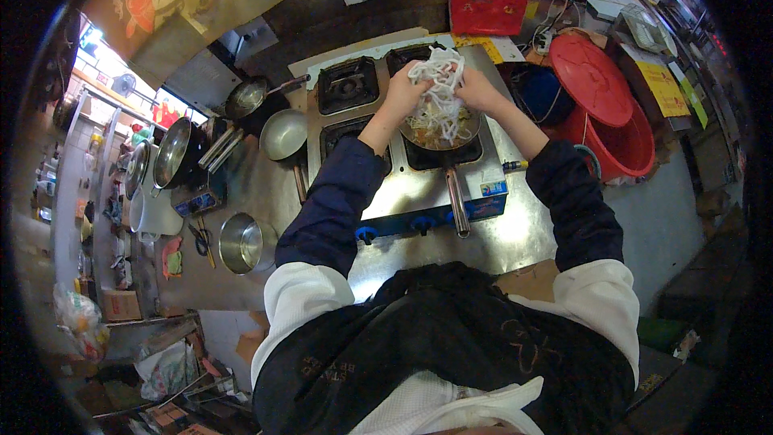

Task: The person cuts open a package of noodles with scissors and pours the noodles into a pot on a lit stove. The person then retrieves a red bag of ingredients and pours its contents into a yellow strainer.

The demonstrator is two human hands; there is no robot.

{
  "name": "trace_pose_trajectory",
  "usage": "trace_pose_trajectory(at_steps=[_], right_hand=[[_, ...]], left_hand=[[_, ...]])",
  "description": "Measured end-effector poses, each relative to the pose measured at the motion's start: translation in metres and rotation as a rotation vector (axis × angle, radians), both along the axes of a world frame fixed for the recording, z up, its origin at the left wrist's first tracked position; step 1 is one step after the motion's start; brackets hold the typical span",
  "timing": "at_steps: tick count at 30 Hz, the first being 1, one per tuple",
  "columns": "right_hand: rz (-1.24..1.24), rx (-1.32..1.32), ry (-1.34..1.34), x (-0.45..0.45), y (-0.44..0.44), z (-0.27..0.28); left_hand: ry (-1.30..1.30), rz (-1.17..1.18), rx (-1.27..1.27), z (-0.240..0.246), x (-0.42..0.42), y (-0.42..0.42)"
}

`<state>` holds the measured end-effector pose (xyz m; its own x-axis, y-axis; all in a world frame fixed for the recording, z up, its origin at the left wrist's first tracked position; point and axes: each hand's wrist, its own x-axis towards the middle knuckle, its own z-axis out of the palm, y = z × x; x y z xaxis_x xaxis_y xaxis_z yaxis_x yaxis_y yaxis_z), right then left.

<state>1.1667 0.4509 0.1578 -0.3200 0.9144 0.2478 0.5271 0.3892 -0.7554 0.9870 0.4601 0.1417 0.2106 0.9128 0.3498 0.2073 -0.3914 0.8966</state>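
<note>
A tangle of thick white noodles [439, 75] is held between my two hands above a frying pan [421, 140]. My left hand [409, 86] grips it from the left side, my right hand [477, 90] from the right. Some strands hang down over the food [432, 127] in the pan, which looks like bean sprouts in brown liquid. The pan rests on the front right burner of a steel gas stove [398, 190], its metal handle [457, 202] pointing towards me. My fingertips are partly hidden by the noodles.
Left of the stove are a shallow pan [284, 135], a steel pot [243, 244], scissors [200, 238] and a dark wok [173, 154]. On the right stands a red bucket [628, 145] with a red lid [592, 80] leaning on it. Blue knobs [423, 225] line the stove's front.
</note>
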Motion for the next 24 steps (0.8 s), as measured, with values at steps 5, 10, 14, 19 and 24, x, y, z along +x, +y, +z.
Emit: trace_pose_trajectory(at_steps=[5, 10, 14, 19, 24], right_hand=[[-0.066, 0.076, -0.177, 0.0, -0.002, 0.001], [-0.114, 0.191, -0.389, -0.015, -0.014, 0.007], [-0.139, 0.157, -0.503, -0.019, -0.018, 0.02], [-0.119, 0.118, -0.498, -0.009, -0.016, 0.022], [0.032, 0.23, -0.329, -0.005, -0.018, 0.018]], left_hand=[[-0.05, -0.029, -0.111, 0.0, -0.003, 0.006], [-0.1, 0.036, -0.143, 0.007, 0.003, -0.001], [-0.15, 0.023, -0.083, 0.002, 0.002, 0.0], [-0.22, 0.024, -0.163, 0.013, 0.0, -0.001], [-0.201, 0.024, -0.161, 0.015, -0.006, 0.008]])
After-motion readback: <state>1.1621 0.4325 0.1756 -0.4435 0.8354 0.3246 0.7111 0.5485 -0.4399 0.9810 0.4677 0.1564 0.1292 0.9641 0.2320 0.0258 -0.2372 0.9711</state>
